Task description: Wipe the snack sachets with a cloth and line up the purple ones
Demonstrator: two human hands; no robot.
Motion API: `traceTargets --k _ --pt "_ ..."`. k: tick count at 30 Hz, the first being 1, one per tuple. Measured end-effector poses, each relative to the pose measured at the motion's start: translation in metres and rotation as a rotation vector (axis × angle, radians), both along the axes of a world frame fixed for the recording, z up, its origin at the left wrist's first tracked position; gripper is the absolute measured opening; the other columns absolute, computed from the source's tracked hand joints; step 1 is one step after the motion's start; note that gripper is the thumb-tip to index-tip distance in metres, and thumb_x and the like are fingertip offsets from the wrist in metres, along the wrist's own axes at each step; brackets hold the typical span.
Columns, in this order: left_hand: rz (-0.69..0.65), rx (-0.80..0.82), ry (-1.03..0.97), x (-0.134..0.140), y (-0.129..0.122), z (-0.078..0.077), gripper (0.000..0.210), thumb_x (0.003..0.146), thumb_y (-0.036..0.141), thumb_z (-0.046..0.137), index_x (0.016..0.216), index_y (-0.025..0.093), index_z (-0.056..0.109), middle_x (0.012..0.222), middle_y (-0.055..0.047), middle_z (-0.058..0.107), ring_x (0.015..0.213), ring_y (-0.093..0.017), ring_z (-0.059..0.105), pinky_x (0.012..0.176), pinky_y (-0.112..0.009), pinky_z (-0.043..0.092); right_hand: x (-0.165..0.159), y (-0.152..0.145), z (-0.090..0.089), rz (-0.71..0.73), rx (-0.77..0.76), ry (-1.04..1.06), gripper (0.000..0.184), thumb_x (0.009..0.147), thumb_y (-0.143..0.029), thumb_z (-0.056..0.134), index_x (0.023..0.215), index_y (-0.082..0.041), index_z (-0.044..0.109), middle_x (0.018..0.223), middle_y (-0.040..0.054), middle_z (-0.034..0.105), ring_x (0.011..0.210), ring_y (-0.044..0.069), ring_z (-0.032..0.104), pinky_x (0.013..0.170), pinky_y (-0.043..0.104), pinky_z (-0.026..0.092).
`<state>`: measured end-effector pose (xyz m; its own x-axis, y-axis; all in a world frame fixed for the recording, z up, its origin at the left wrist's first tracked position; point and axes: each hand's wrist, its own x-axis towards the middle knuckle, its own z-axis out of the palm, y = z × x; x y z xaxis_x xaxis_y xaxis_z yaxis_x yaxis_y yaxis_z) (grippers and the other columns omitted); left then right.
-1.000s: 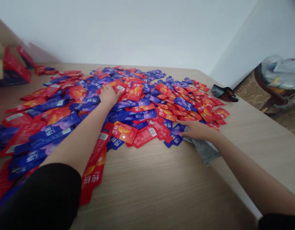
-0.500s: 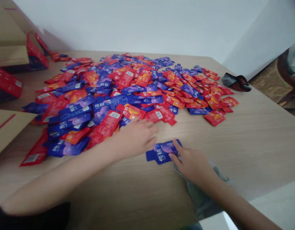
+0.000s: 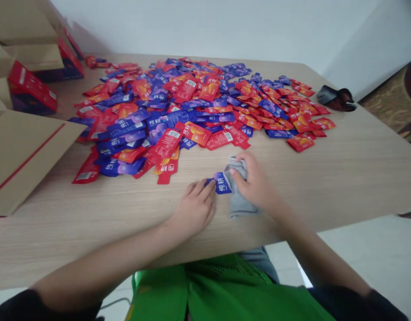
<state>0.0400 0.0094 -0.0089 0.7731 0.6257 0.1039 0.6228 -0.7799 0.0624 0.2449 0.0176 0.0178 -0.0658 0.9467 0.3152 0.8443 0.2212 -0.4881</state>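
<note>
Since the earlier view, your left hand (image 3: pixel 197 205), flat and unclenched, has settled on one end of the blue packet (image 3: pixel 223 183); your right hand (image 3: pixel 255 183) grips the grey cloth (image 3: pixel 240 203) over its other end; room stretches rightward along the tabletop (image 3: pixel 352 178), its near edge beneath your forearms.

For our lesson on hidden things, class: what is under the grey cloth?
One end of a blue packet; part shows between cloth and left hand. The end under the cloth cannot be seen.
</note>
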Motion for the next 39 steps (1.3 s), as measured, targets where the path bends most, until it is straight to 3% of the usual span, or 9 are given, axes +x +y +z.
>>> traceTargets --k 4,10,15,19,23,28,33,36,39 --pt "0.035 -0.041 -0.052 0.005 0.0 -0.003 0.038 0.092 0.022 0.045 0.121 0.005 0.064 0.125 -0.016 0.063 0.129 -0.031 0.048 0.106 -0.042 0.039 -0.031 0.0 -0.03 0.177 -0.007 -0.283 0.023 0.094 -0.022 0.043 0.11 -0.022 0.06 0.116 0.0112 0.058 0.099 0.027 0.05 0.083 0.04 0.038" --pt "0.047 -0.076 -0.034 0.004 0.001 0.001 0.049 0.09 0.022 0.045 0.134 0.004 0.055 0.142 -0.014 0.053 0.131 -0.032 0.047 0.106 -0.044 0.041 0.021 -0.014 -0.043 -0.126 -0.047 -0.389 0.025 0.091 -0.017 0.043 0.109 -0.019 0.061 0.114 0.0147 0.054 0.099 0.029 0.048 0.083 0.042 0.038" --pt "0.05 -0.098 -0.044 0.003 0.002 0.003 0.048 0.091 0.025 0.043 0.133 0.006 0.056 0.142 -0.014 0.053 0.131 -0.032 0.047 0.104 -0.046 0.043 0.052 -0.012 -0.033 -0.221 -0.02 -0.296 0.022 0.089 -0.013 0.042 0.103 -0.016 0.058 0.104 0.0149 0.054 0.097 0.029 0.05 0.085 0.041 0.04" --pt "0.05 -0.112 -0.054 0.004 0.003 0.005 0.046 0.089 0.025 0.046 0.13 0.007 0.059 0.142 -0.015 0.053 0.133 -0.033 0.046 0.104 -0.047 0.043 0.012 -0.005 -0.019 -0.057 0.06 -0.214 0.022 0.093 -0.019 0.04 0.107 -0.018 0.057 0.108 0.0129 0.055 0.102 0.027 0.048 0.087 0.039 0.039" --pt "0.067 -0.12 -0.038 0.006 0.003 0.008 0.042 0.089 0.024 0.045 0.123 0.006 0.063 0.131 -0.016 0.061 0.134 -0.032 0.045 0.107 -0.045 0.041 -0.027 -0.007 -0.027 0.15 -0.021 -0.363 0.024 0.096 -0.022 0.04 0.11 -0.023 0.06 0.117 0.0104 0.057 0.099 0.027 0.047 0.084 0.039 0.036" --pt "0.06 -0.111 -0.021 0.006 0.003 0.008 0.048 0.086 0.022 0.048 0.131 0.008 0.058 0.145 -0.013 0.05 0.132 -0.033 0.047 0.103 -0.046 0.043 0.015 -0.017 -0.04 -0.043 -0.076 -0.448 0.025 0.089 -0.015 0.044 0.106 -0.018 0.061 0.117 0.0147 0.055 0.097 0.029 0.045 0.083 0.041 0.035" --pt "0.053 -0.112 -0.018 0.005 0.005 0.008 0.046 0.087 0.022 0.046 0.129 0.008 0.059 0.143 -0.014 0.052 0.132 -0.032 0.047 0.101 -0.046 0.044 0.06 -0.016 -0.032 -0.209 -0.08 -0.415 0.024 0.088 -0.014 0.042 0.104 -0.016 0.059 0.105 0.0145 0.055 0.092 0.028 0.046 0.082 0.04 0.037" --pt "0.051 -0.117 -0.023 0.005 0.005 0.009 0.047 0.086 0.022 0.046 0.129 0.008 0.059 0.143 -0.014 0.052 0.132 -0.033 0.048 0.1 -0.047 0.045 0.034 -0.015 -0.024 -0.146 0.008 -0.302 0.023 0.09 -0.015 0.04 0.106 -0.016 0.057 0.107 0.0142 0.054 0.098 0.028 0.046 0.085 0.04 0.037" --pt "0.059 -0.121 -0.028 0.006 0.005 0.011 0.043 0.086 0.023 0.046 0.123 0.009 0.063 0.137 -0.015 0.057 0.132 -0.033 0.047 0.1 -0.047 0.045 -0.007 -0.016 -0.022 0.076 -0.004 -0.313 0.025 0.094 -0.018 0.038 0.108 -0.019 0.058 0.113 0.0129 0.055 0.097 0.027 0.046 0.085 0.039 0.036"
